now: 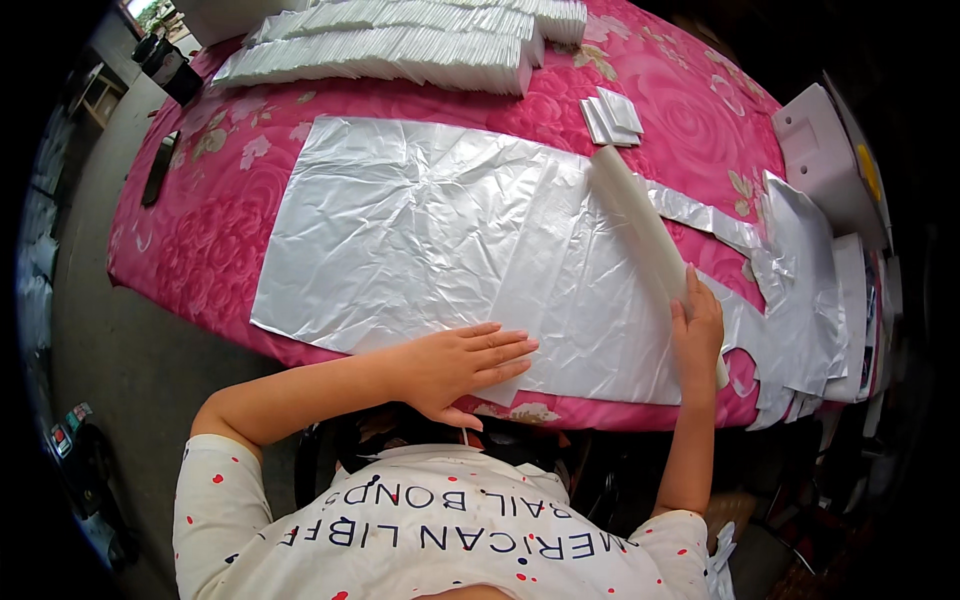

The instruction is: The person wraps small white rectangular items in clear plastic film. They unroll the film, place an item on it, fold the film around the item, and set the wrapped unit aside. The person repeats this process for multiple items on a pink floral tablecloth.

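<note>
Two hands: left hand (pixel 470 365) spread flat on one silver sheet (pixel 430 230), right hand (pixel 697 325) gripping one white roll (pixel 640 215).

The right hand (pixel 697 330) covers the near end of the white roll (pixel 650 240), so its grip underneath cannot be read. At the worktop's (pixel 200 250) far edge, the white packet stacks (pixel 390 45) are cut off by the picture's top edge. Things past the right edge sink into shadow.

Long rows of flat white packets (pixel 400 45) lie stacked at the far edge of the pink flowered surface (pixel 200 250). A small pile of the same white packets (pixel 612 117) sits far right, apart from the rows.
</note>
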`<act>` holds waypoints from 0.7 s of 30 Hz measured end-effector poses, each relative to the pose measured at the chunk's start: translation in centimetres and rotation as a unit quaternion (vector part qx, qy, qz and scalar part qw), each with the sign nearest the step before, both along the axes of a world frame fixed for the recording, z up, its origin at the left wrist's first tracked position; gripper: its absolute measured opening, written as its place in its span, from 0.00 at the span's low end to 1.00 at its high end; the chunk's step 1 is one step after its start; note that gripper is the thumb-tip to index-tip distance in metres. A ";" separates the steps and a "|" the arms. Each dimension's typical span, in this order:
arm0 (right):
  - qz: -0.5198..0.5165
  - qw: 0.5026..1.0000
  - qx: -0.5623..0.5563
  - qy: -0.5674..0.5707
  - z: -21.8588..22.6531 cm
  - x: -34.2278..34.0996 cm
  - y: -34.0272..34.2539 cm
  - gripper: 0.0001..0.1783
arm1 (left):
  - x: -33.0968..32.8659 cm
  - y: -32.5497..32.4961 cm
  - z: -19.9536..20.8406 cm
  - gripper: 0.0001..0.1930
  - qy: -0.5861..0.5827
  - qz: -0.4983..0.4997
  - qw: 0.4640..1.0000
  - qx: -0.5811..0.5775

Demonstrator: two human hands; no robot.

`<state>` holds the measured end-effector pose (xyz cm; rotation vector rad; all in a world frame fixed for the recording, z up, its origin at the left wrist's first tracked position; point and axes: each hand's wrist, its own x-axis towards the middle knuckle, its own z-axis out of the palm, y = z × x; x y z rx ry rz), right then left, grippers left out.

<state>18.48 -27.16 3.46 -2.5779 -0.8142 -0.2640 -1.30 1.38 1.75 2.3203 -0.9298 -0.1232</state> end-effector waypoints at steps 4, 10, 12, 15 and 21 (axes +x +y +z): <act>0.170 0.978 0.005 0.120 2.0 -5.8 2.8 0.29 | -1.5 -3.1 -1.7 0.38 -0.100 0.032 0.977 0.184; 0.318 0.946 -0.022 0.062 1.4 -7.2 6.2 0.29 | -3.4 -5.4 -2.7 0.31 -0.171 0.049 0.950 0.256; 0.315 0.947 -0.014 0.063 1.4 -5.5 7.5 0.30 | -3.7 -5.5 -2.7 0.30 -0.147 0.063 0.959 0.232; 0.300 0.953 0.001 0.051 0.9 -1.9 9.7 0.29 | -3.8 -5.6 -3.1 0.29 -0.173 0.074 0.951 0.247; 0.245 0.969 0.022 -0.001 -0.1 5.0 13.5 0.29 | -3.6 -5.4 -2.9 0.29 -0.176 0.061 0.959 0.213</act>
